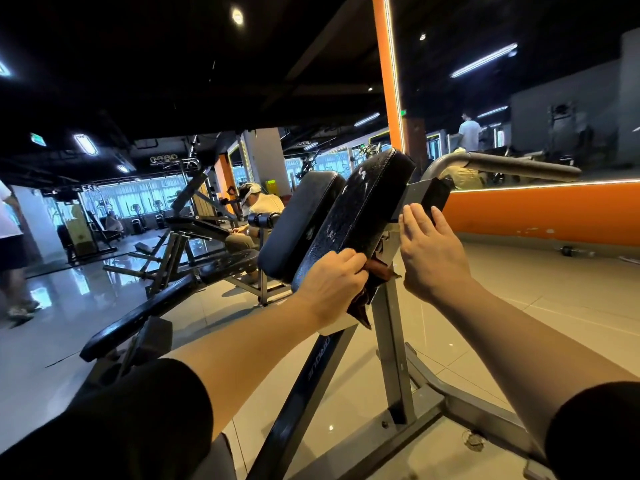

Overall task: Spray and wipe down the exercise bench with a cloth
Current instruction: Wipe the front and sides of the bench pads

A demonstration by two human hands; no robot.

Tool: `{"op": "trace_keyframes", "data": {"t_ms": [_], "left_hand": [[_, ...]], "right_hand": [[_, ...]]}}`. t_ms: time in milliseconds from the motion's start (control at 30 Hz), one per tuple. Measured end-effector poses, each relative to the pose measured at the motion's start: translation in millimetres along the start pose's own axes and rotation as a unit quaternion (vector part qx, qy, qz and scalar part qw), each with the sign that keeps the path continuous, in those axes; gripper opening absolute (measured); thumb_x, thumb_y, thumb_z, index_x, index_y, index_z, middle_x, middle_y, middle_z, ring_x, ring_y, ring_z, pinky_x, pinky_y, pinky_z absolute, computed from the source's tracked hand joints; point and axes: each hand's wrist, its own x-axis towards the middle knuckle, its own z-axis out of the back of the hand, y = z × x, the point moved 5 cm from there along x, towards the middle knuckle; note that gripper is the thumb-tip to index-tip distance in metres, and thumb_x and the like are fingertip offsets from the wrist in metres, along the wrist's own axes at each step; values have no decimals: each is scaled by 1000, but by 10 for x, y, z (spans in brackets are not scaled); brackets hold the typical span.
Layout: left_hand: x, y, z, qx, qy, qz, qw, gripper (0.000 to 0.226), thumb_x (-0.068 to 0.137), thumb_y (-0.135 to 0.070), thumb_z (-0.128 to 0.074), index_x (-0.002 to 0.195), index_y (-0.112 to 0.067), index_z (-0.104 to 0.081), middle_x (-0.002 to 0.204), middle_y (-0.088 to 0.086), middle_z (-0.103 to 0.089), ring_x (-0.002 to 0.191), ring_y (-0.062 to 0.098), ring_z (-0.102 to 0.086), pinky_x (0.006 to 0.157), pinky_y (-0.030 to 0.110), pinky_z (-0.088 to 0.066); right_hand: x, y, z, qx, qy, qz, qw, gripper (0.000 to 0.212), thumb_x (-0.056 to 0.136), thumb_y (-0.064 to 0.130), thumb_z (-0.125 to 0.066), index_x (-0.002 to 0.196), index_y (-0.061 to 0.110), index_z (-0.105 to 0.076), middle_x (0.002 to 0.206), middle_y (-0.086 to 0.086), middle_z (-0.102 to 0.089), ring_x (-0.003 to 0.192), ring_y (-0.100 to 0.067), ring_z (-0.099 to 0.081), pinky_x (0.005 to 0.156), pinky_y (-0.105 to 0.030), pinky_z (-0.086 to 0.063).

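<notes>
Left hand (pixel 332 282) bunching limp brown cloth (pixel 367 289) under stiff, wet-slick pad (pixel 360 216); right hand (pixel 429 251) flat, fingers straight, bracing frame (pixel 424 199).

Gym: padded benches (pixel 304 223), weight machines (pixel 194 216), mirrors (pixel 519 98).

**What the view hides**

The left hand (pixel 332 282) covers most of the brown cloth (pixel 363 306); only crumpled ends show at centre, below the pad (pixel 356 216). The right hand (pixel 429 251) hides part of the bracket (pixel 433 195) behind its fingers. Both sleeves are cut off by the lower edge. The bench frame (pixel 398 358) runs out at lower right. A walker (pixel 10 244) at far left is cropped and blurred. The frame's lettering is unreadable.
</notes>
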Motion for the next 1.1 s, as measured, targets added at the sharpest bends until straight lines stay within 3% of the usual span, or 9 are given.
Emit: {"op": "trace_keyframes", "data": {"t_ms": [133,233,333,500,633,733,800,900,1100], "left_hand": [[-249,-245,-178,-11,122,-130,984,20,90,-26,-62,104,-13,-68,106,2,-59,92,19,-53,77,32,-50],[-148,-137,-56,-23,5,-90,996,21,87,-29,-63,97,-12,-68,104,5,-62,87,21,-57,71,35,-52],[190,61,169,-8,-117,-8,993,20,82,-20,-69,97,-8,-70,115,11,-64,99,27,-59,75,38,-53],[370,156,106,6,-93,33,995,22,78,-18,-76,98,-10,-72,117,8,-64,108,26,-58,80,40,-53],[32,-33,-31,-27,-20,-85,996,18,85,-28,-69,95,-13,-71,103,3,-64,93,20,-58,73,34,-53],[-219,48,9,-39,-21,-145,988,22,86,-31,-65,95,-11,-70,102,5,-64,89,20,-58,72,34,-55],[-277,306,110,-26,-84,-114,990,25,87,-29,-63,102,-10,-69,110,9,-65,98,23,-60,81,34,-55],[-210,803,272,14,-163,-23,986,29,81,-20,-68,106,-5,-67,117,14,-63,105,30,-59,88,39,-54],[-116,1617,-23,66,-108,87,988,28,78,-13,-75,103,-3,-68,120,17,-61,111,33,-56,89,44,-54]], "right_hand": [[-9,1,-18,7,-1,1,1000,72,97,35,-44,154,7,-10,162,-15,-2,149,-33,6,121,-46,1],[-4,-3,-22,12,-9,1,1000,74,96,34,-47,153,6,-12,162,-15,-6,149,-33,4,121,-46,0],[9,-10,-23,11,-9,8,1000,74,96,34,-48,154,4,-13,162,-16,-8,149,-33,2,121,-45,0],[-4,-8,-9,21,-2,11,1000,76,95,33,-49,154,6,-9,162,-17,-5,150,-33,4,121,-46,0],[-44,35,61,28,-4,14,1000,74,94,34,-49,153,4,-14,161,-17,-9,149,-33,1,120,-46,2],[-62,82,98,41,-20,14,999,59,91,28,-46,143,1,-38,150,-21,-36,144,-37,-24,120,-46,-1],[-12,101,114,65,-56,27,996,44,87,22,-41,121,1,-59,125,-19,-58,125,-35,-48,120,-44,-4],[147,124,200,82,-112,54,989,29,83,17,-45,95,3,-68,99,-15,-66,101,-32,-61,118,-44,-12],[577,187,323,79,-199,97,972,34,85,24,-55,106,-1,-65,105,-19,-64,100,-35,-62,108,-47,-38]]}}
